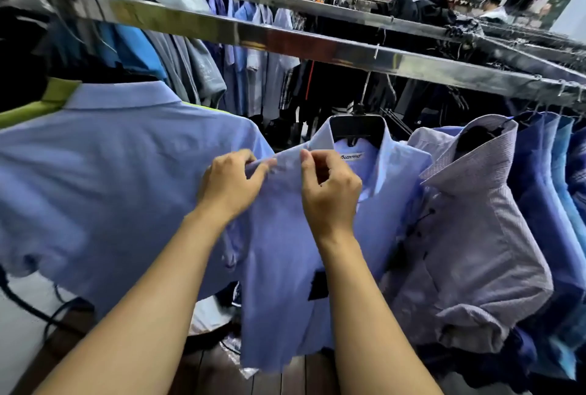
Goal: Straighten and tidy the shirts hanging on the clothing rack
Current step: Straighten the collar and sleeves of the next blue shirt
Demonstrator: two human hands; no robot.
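Blue shirt [279,268] hangs from the steel rail [317,46] on its black hanger [356,130]; left grip [230,187] and right grip [329,195] both pinch the collar's front edge. Pull unevenly now and I reckon a shoulder slips off the hanger, or the collar creases.

2 arms of 1 person fill the lower part of the picture. The left forearm [152,293] and right forearm [358,299] are bare along their whole visible length, down to the bottom edge. The left grip [231,184] and right grip [329,191] are bare hands, with short, plain fingernails where these show.
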